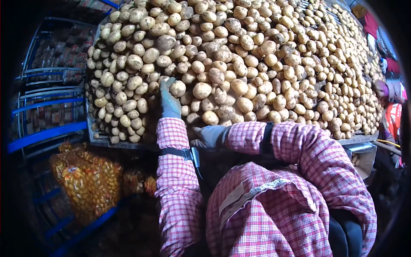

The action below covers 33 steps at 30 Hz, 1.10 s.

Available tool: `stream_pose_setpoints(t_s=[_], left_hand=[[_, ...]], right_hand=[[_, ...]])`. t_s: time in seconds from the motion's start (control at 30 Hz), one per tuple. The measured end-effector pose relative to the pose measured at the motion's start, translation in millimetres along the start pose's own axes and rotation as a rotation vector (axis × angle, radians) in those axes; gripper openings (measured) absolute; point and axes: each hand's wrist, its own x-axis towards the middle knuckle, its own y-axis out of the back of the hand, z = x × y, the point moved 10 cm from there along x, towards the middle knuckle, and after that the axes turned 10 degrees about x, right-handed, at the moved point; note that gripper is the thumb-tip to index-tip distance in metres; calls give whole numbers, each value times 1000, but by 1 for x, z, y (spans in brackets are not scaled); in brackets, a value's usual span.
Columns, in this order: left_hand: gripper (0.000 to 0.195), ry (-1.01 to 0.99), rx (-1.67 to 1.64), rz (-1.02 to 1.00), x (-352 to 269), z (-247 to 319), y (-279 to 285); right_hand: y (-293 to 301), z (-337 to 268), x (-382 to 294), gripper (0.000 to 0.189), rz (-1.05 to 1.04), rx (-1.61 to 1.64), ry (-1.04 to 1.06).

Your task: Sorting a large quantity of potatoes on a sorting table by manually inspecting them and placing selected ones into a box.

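A broad heap of potatoes (239, 86), many with soil on their skins, covers the table (356, 140) before me. My left hand (170, 100), in a grey-blue work glove, reaches into the near left part of the heap. Its fingers and thumb lie against potatoes, beside a round potato (177, 89); whether it grips one is unclear. At the table's near edge, my right hand (210, 135) wears a pale glove and points left, just below a striped-looking potato (210, 118). Its fingers are in shadow, so what they hold cannot be made out.
Filled yellow net sacks (86, 183) stand at lower left near a blue metal rail (48, 136). A cardboard box (365, 160) sits under the table's right end. Across the far right, a co-worker's gloved hand (371, 43) is at the heap, near a red bag (393, 115).
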Motion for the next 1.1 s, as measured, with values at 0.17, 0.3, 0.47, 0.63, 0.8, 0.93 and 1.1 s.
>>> stream_pose_setpoints(t_s=[0.17, 0.3, 0.47, 0.63, 0.8, 0.93, 1.1], left_hand=[[75, 155, 132, -76, -6, 11, -64], [67, 153, 122, -163, 2, 3, -50], [63, 326, 175, -189, -35, -8, -89], [73, 203, 124, -222, -29, -15, -101], [65, 293, -67, -313, -46, -21, -146], [68, 245, 52, -295, -43, -14, -172], [71, 306, 45, -394, -27, -39, -219]], right_hand=[[21, 6, 11, 59, 61, 5, 13], [26, 5, -5, 56, 43, -26, -6], [42, 9, -36, 49, 12, -24, 16], [42, 6, -31, 48, -21, -12, 69], [65, 19, -56, 44, 156, 44, 217], [90, 39, -78, 42, 189, 99, 173], [141, 62, -106, 40, 278, 175, 151]])
